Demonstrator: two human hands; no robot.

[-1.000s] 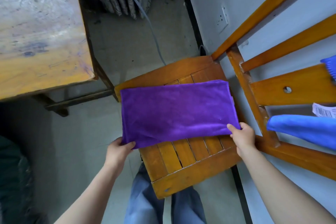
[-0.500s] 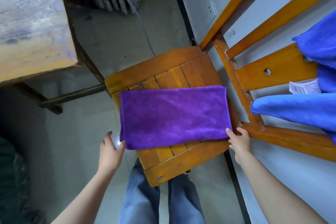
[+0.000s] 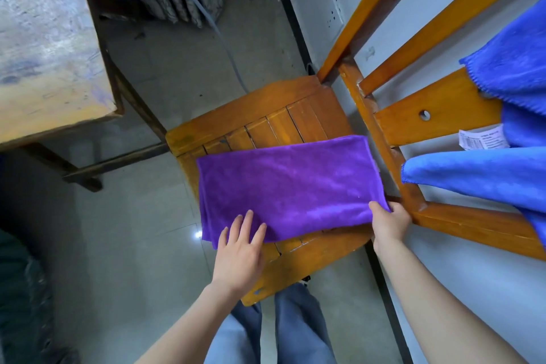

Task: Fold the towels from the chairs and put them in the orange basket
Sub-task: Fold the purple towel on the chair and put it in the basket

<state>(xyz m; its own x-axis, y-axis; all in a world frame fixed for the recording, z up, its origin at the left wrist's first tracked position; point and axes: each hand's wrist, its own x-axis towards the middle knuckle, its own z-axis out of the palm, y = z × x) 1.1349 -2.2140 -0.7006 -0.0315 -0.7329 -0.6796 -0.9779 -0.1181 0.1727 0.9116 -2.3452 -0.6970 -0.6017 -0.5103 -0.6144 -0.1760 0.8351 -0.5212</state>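
A purple towel (image 3: 291,186), folded into a long rectangle, lies across the slatted seat of a wooden chair (image 3: 283,121). Its near left part hangs a little over the seat's edge. My left hand (image 3: 239,254) rests flat with fingers spread on the towel's near left part. My right hand (image 3: 388,223) pinches the towel's near right corner. A blue towel (image 3: 484,177) with a white label hangs over the chair's backrest at the right. No orange basket is in view.
A worn wooden table (image 3: 44,47) stands at the upper left, its leg and crossbar close to the chair. A grey wall with a socket (image 3: 336,13) runs behind the chair. A curtain and a cable (image 3: 218,29) lie at the far floor. My legs stand below the seat.
The towel has slid toward me on the seat. My left hand let go of the left corner, opened, then came down flat on the towel. My right hand kept its corner.
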